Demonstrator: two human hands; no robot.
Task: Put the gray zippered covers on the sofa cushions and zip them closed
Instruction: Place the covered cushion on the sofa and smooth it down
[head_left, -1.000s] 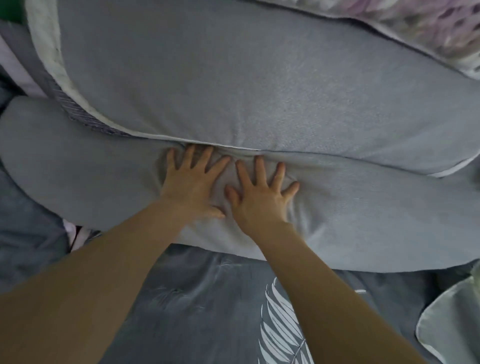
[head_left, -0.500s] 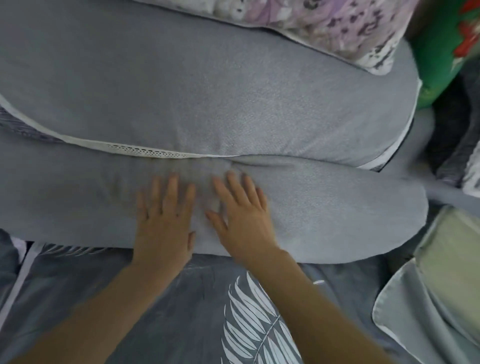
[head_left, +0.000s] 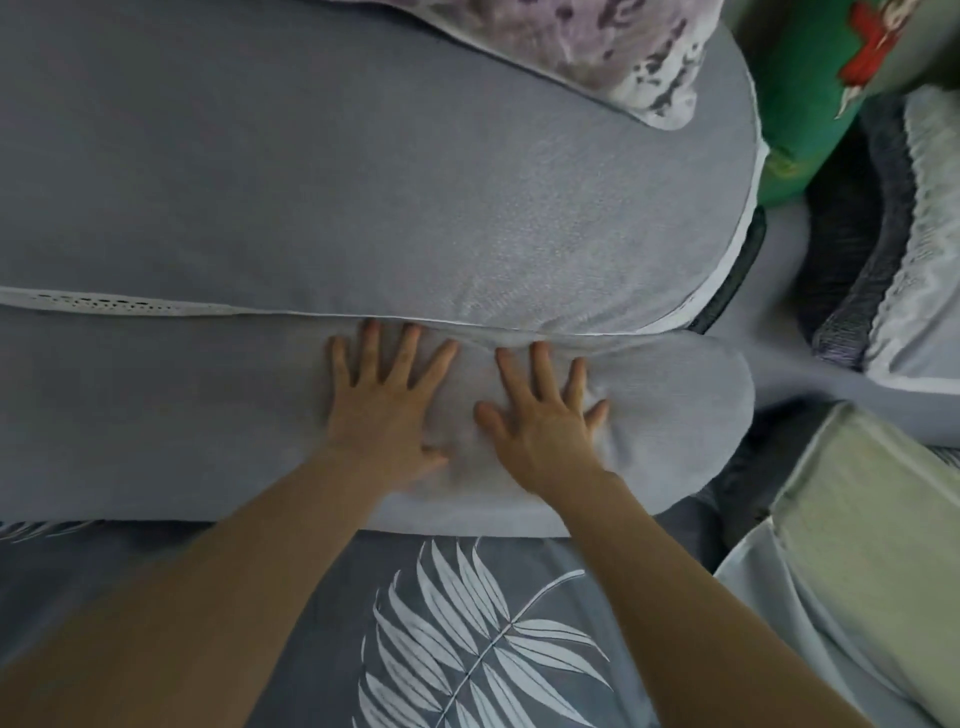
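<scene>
Lower gray cushion (head_left: 156, 415): covered, lies across leaf-print sheet (head_left: 467, 634).
L hand (head_left: 384, 410) & R hand (head_left: 545, 421): flat, fingers spread, pressing on it side by side, nr its right end.
Upper gray cushion (head_left: 363, 182): just behind, touching; white lace trim (head_left: 114, 303) along the join.
Floral pillow (head_left: 597, 47): on its far edge.
Green fabric (head_left: 810, 93): top right.
Pale green pad (head_left: 872, 519): lower right.

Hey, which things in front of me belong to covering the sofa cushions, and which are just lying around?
For the job: near gray fabric-covered cushion, pressed by the left hand and right hand; far gray cushion with white lace edging.
Lying about: purple floral pillow; green cushion with red flower; pale green folded fabric; gray leaf-print sheet.
</scene>
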